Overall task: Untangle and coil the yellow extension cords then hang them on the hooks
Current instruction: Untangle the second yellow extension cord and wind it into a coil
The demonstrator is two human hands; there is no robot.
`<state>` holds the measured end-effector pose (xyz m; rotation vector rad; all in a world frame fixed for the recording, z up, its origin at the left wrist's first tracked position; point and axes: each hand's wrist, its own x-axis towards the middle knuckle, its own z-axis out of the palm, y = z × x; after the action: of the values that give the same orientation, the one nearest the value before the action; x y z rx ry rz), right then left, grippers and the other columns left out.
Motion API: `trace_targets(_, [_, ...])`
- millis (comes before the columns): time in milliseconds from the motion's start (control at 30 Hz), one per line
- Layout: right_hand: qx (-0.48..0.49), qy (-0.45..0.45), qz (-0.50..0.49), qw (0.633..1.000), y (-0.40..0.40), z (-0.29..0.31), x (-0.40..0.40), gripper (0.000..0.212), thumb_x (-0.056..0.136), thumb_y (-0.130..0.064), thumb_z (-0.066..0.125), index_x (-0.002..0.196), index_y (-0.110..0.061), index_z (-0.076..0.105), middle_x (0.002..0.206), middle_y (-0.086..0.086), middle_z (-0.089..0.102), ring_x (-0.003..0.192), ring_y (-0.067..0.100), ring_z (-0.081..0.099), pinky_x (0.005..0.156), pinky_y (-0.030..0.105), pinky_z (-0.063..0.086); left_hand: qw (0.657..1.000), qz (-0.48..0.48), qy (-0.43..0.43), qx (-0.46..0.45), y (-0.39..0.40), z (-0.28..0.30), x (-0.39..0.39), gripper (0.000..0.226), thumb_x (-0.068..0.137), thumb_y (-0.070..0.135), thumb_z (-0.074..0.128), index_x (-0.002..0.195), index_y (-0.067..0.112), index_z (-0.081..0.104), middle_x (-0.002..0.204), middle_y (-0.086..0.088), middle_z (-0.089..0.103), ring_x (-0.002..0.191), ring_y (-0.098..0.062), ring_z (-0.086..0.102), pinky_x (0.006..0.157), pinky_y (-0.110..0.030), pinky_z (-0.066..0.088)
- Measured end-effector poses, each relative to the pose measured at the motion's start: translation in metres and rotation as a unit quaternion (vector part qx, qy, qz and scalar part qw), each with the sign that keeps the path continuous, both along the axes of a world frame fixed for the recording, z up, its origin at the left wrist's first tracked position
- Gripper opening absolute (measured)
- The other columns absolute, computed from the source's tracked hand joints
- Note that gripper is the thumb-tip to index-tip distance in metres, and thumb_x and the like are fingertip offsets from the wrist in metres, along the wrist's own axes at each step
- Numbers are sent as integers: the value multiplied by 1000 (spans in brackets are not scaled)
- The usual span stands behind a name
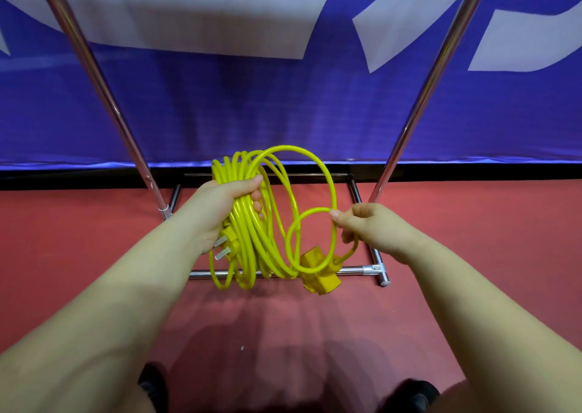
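1. The coiling step looks nearly done: most of the yellow extension cord (252,223) is gathered into a bundle of loops, held in the air above the red floor (78,255), in front of the near bottom bar (349,270) of a chrome rack
2. The left hand (220,211) grips that bundle, fingers curled tight round the strands; the plug (225,242) with its bare prongs juts out below the palm
3. The right hand (371,227) pinches the last loose stretch of cord between thumb and curled fingers, shaping a small loop beside the bundle
4. The yellow socket block (319,269) dangles at the cord's end, just below that loop
5. My reading of the next move: lay this final loop onto the bundle under the left fingers, keeping the socket end from swinging and pulling turns loose
6. No hooks are in view; only the rack's two slanting uprights (94,75) and the blue banner (283,113) behind, so hanging has yet to come
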<state>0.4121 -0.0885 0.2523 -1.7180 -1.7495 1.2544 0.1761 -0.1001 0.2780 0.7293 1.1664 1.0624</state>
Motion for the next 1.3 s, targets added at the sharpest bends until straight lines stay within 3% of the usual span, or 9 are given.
trace_targets(167, [-126, -316, 137, 930, -6, -7, 1, 64, 82, -64, 51, 104, -5, 63, 104, 8, 63, 97, 24, 57, 83, 32, 43, 999, -18, 21, 16, -1, -1, -7, 13, 86, 13, 60, 73, 11, 57, 51, 2, 53, 43, -10, 53, 53, -25, 53])
trace_targets(300, [-100, -19, 96, 990, -8, -10, -18, 65, 81, -37, 69, 137, -16, 43, 133, -5, 50, 127, 12, 46, 105, 25, 36, 992, -112, 28, 45, -9, 1, -5, 12, 76, 16, 63, 67, 11, 56, 54, -1, 51, 46, -13, 51, 52, -26, 51])
trace_targets(433, [-1, 100, 41, 994, -6, -6, -28, 17, 88, -24, 62, 89, -7, 62, 82, 7, 67, 80, 16, 62, 89, 34, 48, 991, -121, -5, 55, -11, 5, -3, 15, 69, 20, 64, 55, 17, 61, 56, 0, 50, 48, -13, 51, 52, -26, 51])
trace_targets(567, [-122, -142, 162, 969, -10, -15, -22, 40, 94, -40, 47, 62, -18, 56, 68, 3, 67, 56, 10, 52, 61, 23, 42, 997, -45, -27, 63, -6, 10, -5, 17, 81, 15, 60, 64, 13, 58, 54, 1, 52, 46, -11, 52, 51, -24, 51])
trace_targets(633, [-267, -287, 252, 885, -17, -22, -15, 36, 97, -39, 41, 72, -20, 60, 89, -2, 69, 74, 12, 60, 68, 25, 41, 997, 18, -54, 55, 0, 15, -12, 22, 89, 15, 54, 67, 13, 56, 50, 3, 52, 43, -9, 53, 51, -21, 51])
trace_targets(700, [-314, -312, 265, 857, -21, -25, -8, 22, 96, -27, 44, 96, -18, 64, 110, -4, 67, 99, 15, 64, 80, 30, 43, 993, 73, -81, 38, 7, 19, -23, 30, 91, 18, 52, 61, 15, 56, 46, 5, 52, 40, -8, 53, 50, -19, 52])
trace_targets(867, [-103, -175, 126, 971, -17, -30, -7, 9, 89, -18, 55, 97, -16, 57, 89, 2, 64, 86, 20, 62, 59, 18, 44, 991, 119, -51, 45, 12, 16, -41, 20, 89, 18, 56, 69, 15, 54, 48, 7, 53, 43, -6, 54, 50, -21, 51])
trace_targets(1100, [4, -81, 67, 994, -13, -25, -29, 43, 89, -25, 61, 128, -15, 46, 115, 4, 57, 85, 16, 54, 64, 14, 42, 996, 70, -37, 33, 4, 13, -27, 16, 89, 14, 57, 73, 13, 54, 49, 5, 53, 42, -7, 53, 52, -22, 52])
trace_targets(1300, [89, 8, 16, 996, -6, -17, -38, 64, 90, -22, 60, 144, -22, 27, 143, 7, 40, 121, 21, 49, 92, 24, 38, 991, -84, 98, 43, -2, 9, -30, 11, 76, 20, 68, 79, 14, 59, 57, 3, 59, 52, -13, 58, 69, -37, 52])
